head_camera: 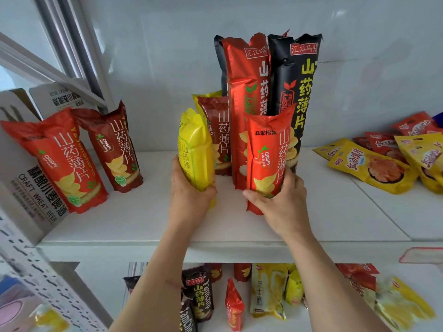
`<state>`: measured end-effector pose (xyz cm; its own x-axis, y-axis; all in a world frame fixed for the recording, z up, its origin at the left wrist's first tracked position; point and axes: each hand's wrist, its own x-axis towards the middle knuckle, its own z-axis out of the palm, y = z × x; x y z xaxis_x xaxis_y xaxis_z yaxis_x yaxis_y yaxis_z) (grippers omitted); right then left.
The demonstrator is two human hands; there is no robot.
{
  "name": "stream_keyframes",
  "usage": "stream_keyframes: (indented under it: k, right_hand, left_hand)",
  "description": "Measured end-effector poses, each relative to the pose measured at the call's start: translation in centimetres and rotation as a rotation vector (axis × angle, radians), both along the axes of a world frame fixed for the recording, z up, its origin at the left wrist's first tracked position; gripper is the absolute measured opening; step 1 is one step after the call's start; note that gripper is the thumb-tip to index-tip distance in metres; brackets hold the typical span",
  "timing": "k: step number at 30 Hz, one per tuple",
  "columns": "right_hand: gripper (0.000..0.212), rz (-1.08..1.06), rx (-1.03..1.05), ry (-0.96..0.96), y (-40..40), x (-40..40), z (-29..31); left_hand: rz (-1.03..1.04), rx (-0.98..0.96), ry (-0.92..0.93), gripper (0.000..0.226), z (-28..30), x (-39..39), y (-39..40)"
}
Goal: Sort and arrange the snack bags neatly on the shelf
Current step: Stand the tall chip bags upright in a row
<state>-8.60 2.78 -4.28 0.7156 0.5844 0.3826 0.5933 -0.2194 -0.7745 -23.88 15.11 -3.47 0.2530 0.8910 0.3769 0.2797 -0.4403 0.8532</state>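
Both hands hold snack bags on the white shelf. On the left, the left hand wraps its fingers around the bottom of a yellow bag, which stands tilted a bit to the left. On the right, the right hand grips the bottom of a short orange-red bag, with the thumb across its front; this bag stands up straight.

Far to the left, a white beer box leans at the shelf's side. Two red bags lean against it: a bright red bag in front and a dark red bag just beside it.

Behind the held bags stand more: a small dark red bag, a tall red bag and a tall black bag, close together by the back wall.

To the right, a pile of flat yellow and red pouches lies on the shelf, well apart from the hands.

Below, on the lower shelf, more snack bags sit mixed up in black, red and yellow.
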Motion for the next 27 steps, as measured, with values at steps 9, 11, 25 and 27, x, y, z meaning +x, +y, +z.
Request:
stream_keyframes:
  k: [9,11,25,27]
  right_hand:
    - [0.096,0.127,0.048,0.083,0.4,-0.2,-0.5]
    - [0.095,0.126,0.031,0.077,0.7,-0.4,-0.7]
    - [0.074,0.384,0.043,0.161,9.2,-10.8,0.2]
    - [0.072,0.41,0.031,0.185,10.8,-12.6,0.4]
  left_hand:
    - [-0.015,-0.064,0.021,0.111,0.2,-1.0,0.7]
    - [0.004,-0.068,0.01,0.106,0.1,-1.5,1.0]
    - [0.217,-0.043,0.013,0.068,0.8,-14.5,3.8]
    - [0.234,-0.035,0.037,0.066,0.9,-16.4,4.5]
